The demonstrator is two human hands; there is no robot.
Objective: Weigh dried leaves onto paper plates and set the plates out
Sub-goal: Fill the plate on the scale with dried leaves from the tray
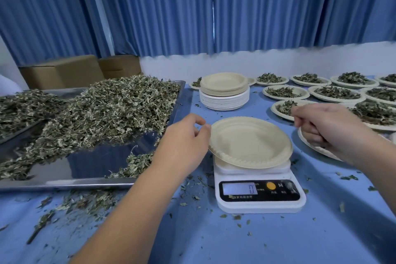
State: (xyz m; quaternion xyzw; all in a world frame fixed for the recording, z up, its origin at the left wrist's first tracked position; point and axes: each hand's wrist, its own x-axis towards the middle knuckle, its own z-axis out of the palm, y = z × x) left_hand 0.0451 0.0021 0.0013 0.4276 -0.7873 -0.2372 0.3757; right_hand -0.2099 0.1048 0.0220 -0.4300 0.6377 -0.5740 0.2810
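A blue bench (278,242) carries a steel tray (107,161) heaped with dried leaves (102,109) on the left and filled plates (336,93) in rows on the right. A stack of paper plates (224,92) stands behind (tan ones on white). An empty plate (250,141) sits on a white scale (259,197) reading 0. The left hand (184,139) has curled fingertips at the empty plate's left rim and the right hand (330,128) is curled over a nearer plate; whether either grips, I can't tell

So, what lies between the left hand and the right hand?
Head view: an empty paper plate on the white kitchen scale lies between the left hand and the right hand.
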